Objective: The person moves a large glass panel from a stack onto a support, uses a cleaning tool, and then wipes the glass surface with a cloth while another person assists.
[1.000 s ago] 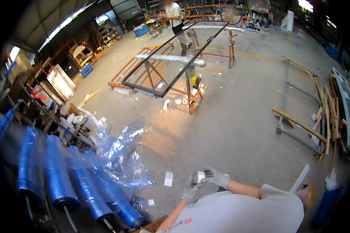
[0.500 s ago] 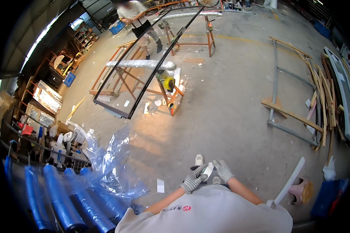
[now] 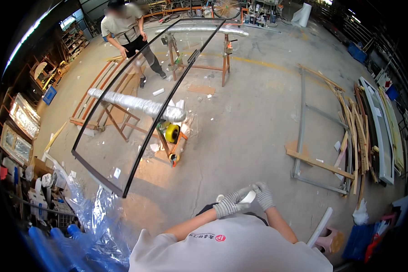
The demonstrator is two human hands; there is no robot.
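Note:
Both my hands wear grey-and-white striped knit gloves and are held together in front of my waist. Between them is a small white strip [image 3: 248, 197], perhaps paper or tape; its exact kind I cannot make out. My left hand [image 3: 230, 204] is closed on the strip's lower end. The fingers of my right hand [image 3: 263, 196] are bent in at its upper end, pinching there. Ahead, a long black-edged glass panel [image 3: 115, 119] lies across trestles with wrapped padded bars [image 3: 136, 105]. Neither hand touches the panel.
A person [image 3: 122, 27] stands at the panel's far left side. Blue film rolls [image 3: 68, 249] and loose clear film [image 3: 106, 222] lie at my near left. A yellow tape roll [image 3: 172, 133] hangs on the near trestle. To the right are a metal frame [image 3: 302, 109] and wood strips [image 3: 349, 113].
The view has shifted, bringing the panel and trestles nearer. The other person's hands, together before, are now apart and lowered. My hands still hold the white strip between them.

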